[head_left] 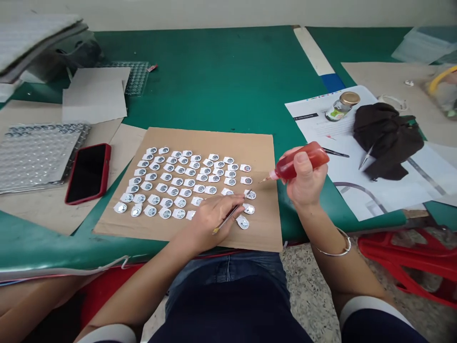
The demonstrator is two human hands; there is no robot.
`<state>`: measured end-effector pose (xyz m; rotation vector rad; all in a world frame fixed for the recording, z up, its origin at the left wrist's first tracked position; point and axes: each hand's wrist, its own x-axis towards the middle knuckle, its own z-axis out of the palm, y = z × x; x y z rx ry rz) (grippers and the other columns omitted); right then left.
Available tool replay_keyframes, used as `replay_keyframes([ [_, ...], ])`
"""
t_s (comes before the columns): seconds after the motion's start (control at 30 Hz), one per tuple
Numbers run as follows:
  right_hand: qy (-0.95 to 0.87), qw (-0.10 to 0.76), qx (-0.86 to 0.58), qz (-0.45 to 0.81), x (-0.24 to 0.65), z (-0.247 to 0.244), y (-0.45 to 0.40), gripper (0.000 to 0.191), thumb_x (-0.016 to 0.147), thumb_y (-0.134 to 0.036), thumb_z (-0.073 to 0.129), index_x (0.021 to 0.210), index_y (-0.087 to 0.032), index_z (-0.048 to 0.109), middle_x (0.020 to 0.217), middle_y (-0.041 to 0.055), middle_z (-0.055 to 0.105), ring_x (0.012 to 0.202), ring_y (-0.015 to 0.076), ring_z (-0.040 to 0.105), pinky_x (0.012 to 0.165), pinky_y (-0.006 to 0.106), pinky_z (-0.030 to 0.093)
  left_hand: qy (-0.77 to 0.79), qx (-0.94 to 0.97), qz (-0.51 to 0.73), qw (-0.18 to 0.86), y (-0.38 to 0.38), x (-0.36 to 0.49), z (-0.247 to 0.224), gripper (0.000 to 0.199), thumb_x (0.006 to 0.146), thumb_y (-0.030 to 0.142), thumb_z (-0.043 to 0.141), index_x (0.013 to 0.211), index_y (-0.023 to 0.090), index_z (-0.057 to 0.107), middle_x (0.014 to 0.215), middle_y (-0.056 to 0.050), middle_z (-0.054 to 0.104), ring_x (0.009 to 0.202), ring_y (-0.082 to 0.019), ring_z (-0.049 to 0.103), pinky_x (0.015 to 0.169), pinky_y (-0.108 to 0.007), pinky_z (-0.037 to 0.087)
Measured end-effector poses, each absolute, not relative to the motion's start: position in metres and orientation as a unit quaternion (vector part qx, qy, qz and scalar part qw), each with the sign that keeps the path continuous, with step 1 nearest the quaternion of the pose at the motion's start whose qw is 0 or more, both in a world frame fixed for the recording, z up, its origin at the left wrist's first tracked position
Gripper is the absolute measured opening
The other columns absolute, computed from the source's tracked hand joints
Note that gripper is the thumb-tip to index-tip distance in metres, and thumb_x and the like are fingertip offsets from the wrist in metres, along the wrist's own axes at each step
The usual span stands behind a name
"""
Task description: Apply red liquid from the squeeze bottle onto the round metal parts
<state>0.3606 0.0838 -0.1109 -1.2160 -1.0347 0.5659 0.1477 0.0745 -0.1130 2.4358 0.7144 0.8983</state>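
Note:
My right hand (305,183) is wrapped round a squeeze bottle (296,162) of red liquid, its thin needle tip pointing left above the cardboard sheet (250,147). In my left hand (214,216) is a slim metal tool (228,218) like tweezers, held pen-fashion; its point is at a small round metallic piece (251,195) on white backing. Rows of similar pieces (177,181) cover much of the cardboard. Two of the rightmost pieces, further back, show reddish marks. My left hand hides part of the lower rows.
A red-cased phone (88,174) and bubble wrap (39,152) lie left. At right, printed sheets (321,128) bear a glass jar (342,106), a dark cloth (387,136) and thin tools. A red stool (410,262) stands below the table's right edge. Another person's limb (39,300) shows lower left.

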Motion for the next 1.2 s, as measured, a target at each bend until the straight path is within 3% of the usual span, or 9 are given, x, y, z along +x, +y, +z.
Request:
replay_keyframes([
  [0.2,-0.464,0.660,-0.543,0.233,0.3617,-0.1105,0.0836,0.027,0.083,-0.048,0.043,0.076,-0.022,0.044,0.050,-0.0039,0.044,0.042,0.0114,0.055,0.032,0.023,0.033,0.248,0.901,0.278,0.222,0.0716,0.1476,-0.1132,0.024,0.085,0.011,0.052,0.106,0.020,0.051,0.100,-0.003,0.066,0.100,-0.014,0.061,0.084,-0.027,0.051],
  [0.7,-0.466,0.648,-0.544,0.259,0.3591,-0.1116,0.0811,0.026,0.081,-0.049,0.047,0.081,-0.023,0.044,0.058,-0.0024,0.050,0.041,0.0112,0.055,0.032,0.024,0.035,0.222,0.898,0.299,0.233,0.0718,0.1490,-0.1137,0.026,0.082,0.008,0.055,0.106,0.017,0.049,0.098,-0.004,0.065,0.100,-0.013,0.060,0.088,-0.027,0.050],
  [1.2,-0.445,0.663,-0.515,0.312,0.3558,-0.1070,0.0786,0.021,0.078,-0.044,0.053,0.080,-0.024,0.049,0.066,-0.0005,0.056,0.043,0.0104,0.054,0.035,0.026,0.036,0.204,0.921,0.276,0.187,0.0723,0.1529,-0.1127,0.017,0.083,0.008,0.050,0.099,0.013,0.045,0.093,-0.007,0.064,0.091,-0.017,0.062,0.082,-0.031,0.052],
])
